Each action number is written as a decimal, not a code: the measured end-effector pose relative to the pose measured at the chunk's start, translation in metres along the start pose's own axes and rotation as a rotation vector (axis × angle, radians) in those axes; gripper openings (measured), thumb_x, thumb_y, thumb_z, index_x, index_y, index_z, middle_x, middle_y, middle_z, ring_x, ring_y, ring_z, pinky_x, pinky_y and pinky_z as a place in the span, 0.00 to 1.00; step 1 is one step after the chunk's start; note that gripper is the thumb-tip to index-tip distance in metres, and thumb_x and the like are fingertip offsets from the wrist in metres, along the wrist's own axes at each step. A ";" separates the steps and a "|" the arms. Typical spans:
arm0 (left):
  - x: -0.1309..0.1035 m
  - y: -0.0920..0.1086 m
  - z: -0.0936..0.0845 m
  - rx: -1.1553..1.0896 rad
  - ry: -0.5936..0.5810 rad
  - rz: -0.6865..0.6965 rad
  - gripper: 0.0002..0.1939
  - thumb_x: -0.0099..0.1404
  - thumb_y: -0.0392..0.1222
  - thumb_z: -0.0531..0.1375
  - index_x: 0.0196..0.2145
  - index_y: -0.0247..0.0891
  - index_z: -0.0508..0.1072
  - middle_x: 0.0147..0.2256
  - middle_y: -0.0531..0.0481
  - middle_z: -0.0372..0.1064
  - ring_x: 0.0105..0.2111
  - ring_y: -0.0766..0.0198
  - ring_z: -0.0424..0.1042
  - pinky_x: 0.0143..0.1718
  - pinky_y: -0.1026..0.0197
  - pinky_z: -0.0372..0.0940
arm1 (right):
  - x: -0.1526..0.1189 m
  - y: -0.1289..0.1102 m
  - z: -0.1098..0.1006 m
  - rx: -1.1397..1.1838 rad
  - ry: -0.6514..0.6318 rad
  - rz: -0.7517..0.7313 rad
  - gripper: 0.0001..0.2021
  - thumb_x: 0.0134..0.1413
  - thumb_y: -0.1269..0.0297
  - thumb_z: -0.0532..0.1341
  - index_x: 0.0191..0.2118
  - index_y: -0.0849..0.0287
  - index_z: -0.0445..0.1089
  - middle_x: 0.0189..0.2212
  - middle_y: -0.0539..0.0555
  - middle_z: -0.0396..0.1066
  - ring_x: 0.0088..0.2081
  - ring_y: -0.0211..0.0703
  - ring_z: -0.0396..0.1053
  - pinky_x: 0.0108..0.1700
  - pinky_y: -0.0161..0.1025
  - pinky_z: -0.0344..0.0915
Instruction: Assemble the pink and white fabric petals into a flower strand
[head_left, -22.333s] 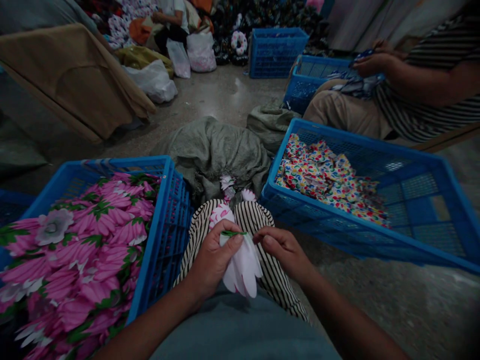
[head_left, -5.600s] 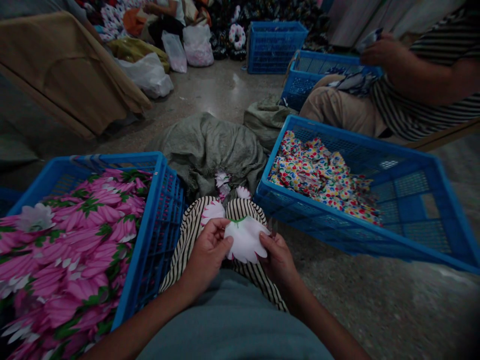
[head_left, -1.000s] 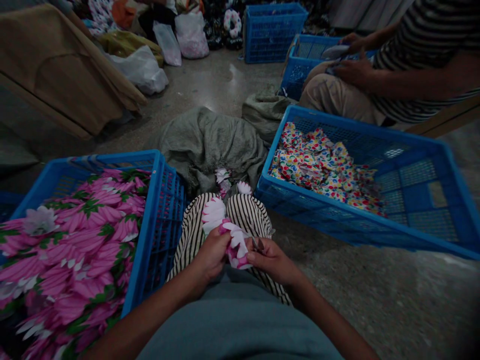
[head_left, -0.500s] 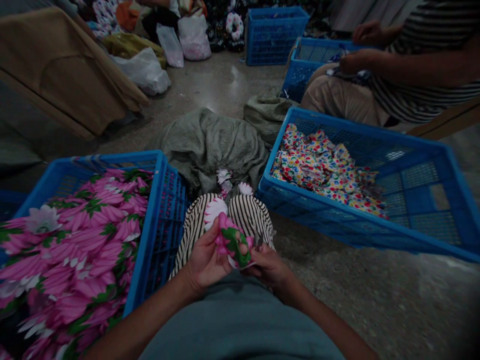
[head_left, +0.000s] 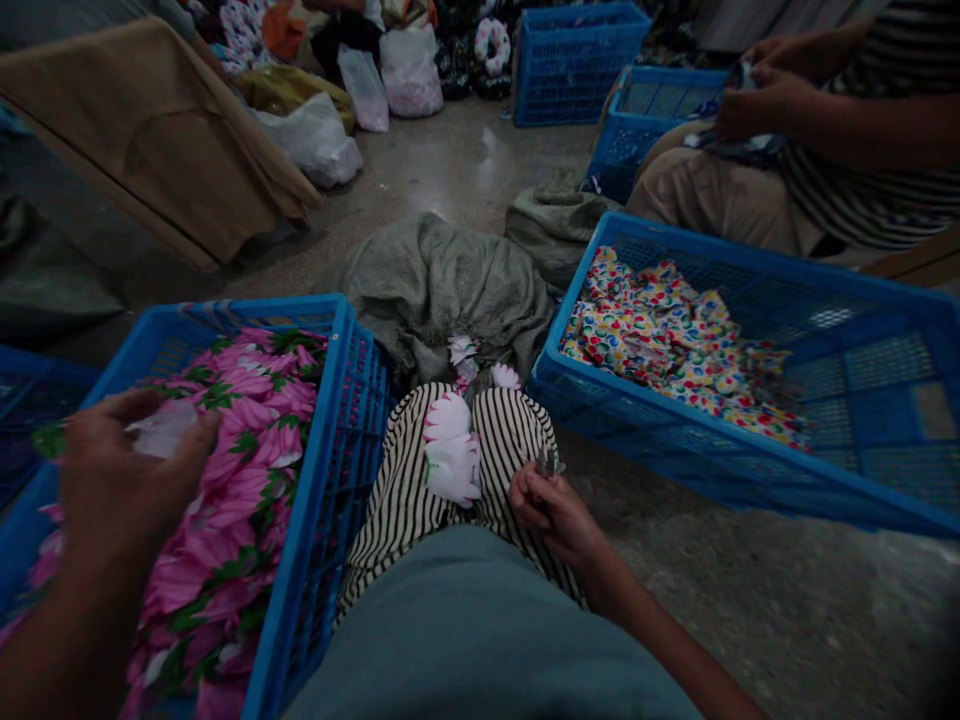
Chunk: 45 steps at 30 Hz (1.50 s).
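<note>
Left hand point(head_left: 124, 470) has moved from above the lap out over the blue slatted plastic crate point(head_left: 339, 312) on the person's left; right hand point(head_left: 553, 512) stays by the right knee. Pink-and-green piece seen between the hands half a second ago is gone from there.

Left: thumb and fingers stand apart on either side of a whitish, soft-looking petal piece point(head_left: 161, 430), over the crate's left edge. Gripped, let go or lying on the pile: cannot tell. Right: fingers pinch a small dark metal tool point(head_left: 552, 463), its tip poking past the knuckles. White fabric petal pieces with pink scalloped edges point(head_left: 452, 452) lie overlapping on the black-and-cream striped trousers point(head_left: 409, 455), mostly on the left thigh.

Risks (judgement): a release too far out could drop the piece outside the crate, since the hand overlaps the left edge. Lap pieces look loose; a knee shift might slide them off. Bare tool tip could snag the trousers if the right hand dips.

Hard to see: left hand and forearm cover much of the pink petal pieces with green tips point(head_left: 251, 480); the crate's near edge is cut off. Left hand blurred. Tool too small and dark to identify.
</note>
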<state>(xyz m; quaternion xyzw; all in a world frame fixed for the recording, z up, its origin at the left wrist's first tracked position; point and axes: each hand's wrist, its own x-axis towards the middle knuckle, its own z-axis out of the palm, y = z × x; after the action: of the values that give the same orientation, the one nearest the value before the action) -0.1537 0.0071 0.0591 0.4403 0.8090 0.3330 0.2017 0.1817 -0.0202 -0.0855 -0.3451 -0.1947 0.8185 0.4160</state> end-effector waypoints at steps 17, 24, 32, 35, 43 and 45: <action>-0.073 -0.008 0.133 -0.139 -0.591 0.167 0.05 0.54 0.36 0.53 0.23 0.39 0.58 0.21 0.58 0.54 0.23 0.67 0.58 0.26 0.66 0.54 | 0.008 -0.002 0.018 -0.402 0.240 -0.189 0.09 0.42 0.61 0.63 0.28 0.60 0.66 0.15 0.42 0.54 0.16 0.30 0.45 0.18 0.31 0.42; -0.084 0.028 0.123 -0.697 -0.881 -0.136 0.10 0.55 0.39 0.58 0.37 0.39 0.66 0.27 0.54 0.64 0.25 0.69 0.63 0.26 0.67 0.57 | 0.017 -0.021 0.051 -0.505 0.000 -0.148 0.12 0.41 0.58 0.63 0.26 0.60 0.64 0.19 0.46 0.61 0.20 0.32 0.54 0.21 0.31 0.51; -0.087 0.029 0.129 -0.898 -1.062 -0.491 0.09 0.52 0.41 0.62 0.31 0.33 0.71 0.23 0.52 0.67 0.22 0.69 0.64 0.27 0.65 0.59 | 0.002 -0.014 0.044 -0.268 0.092 -0.131 0.15 0.41 0.54 0.64 0.26 0.59 0.61 0.18 0.45 0.59 0.18 0.31 0.53 0.21 0.30 0.50; -0.094 0.036 0.129 -0.962 -0.951 -0.487 0.07 0.53 0.41 0.62 0.28 0.35 0.69 0.22 0.54 0.65 0.20 0.71 0.62 0.25 0.67 0.58 | 0.001 -0.016 0.047 -0.301 0.074 -0.127 0.14 0.42 0.54 0.64 0.25 0.59 0.61 0.17 0.45 0.59 0.19 0.32 0.53 0.21 0.31 0.51; -0.095 0.038 0.124 -0.711 -0.737 -0.314 0.09 0.53 0.44 0.62 0.26 0.36 0.67 0.22 0.56 0.66 0.21 0.71 0.62 0.21 0.69 0.55 | -0.003 -0.014 0.041 -0.434 0.140 -0.234 0.15 0.44 0.52 0.61 0.25 0.59 0.61 0.18 0.45 0.56 0.20 0.33 0.51 0.22 0.32 0.50; -0.095 0.038 0.125 -0.711 -0.737 -0.268 0.08 0.53 0.43 0.61 0.26 0.36 0.67 0.23 0.56 0.66 0.22 0.71 0.63 0.23 0.70 0.56 | -0.006 -0.014 0.040 -0.495 0.117 -0.242 0.14 0.47 0.53 0.60 0.25 0.59 0.61 0.18 0.45 0.56 0.21 0.34 0.52 0.23 0.32 0.50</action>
<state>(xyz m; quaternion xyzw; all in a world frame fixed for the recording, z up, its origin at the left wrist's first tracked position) -0.0042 -0.0134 0.0026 0.3253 0.5707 0.3813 0.6505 0.1632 -0.0179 -0.0473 -0.4571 -0.4042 0.6691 0.4243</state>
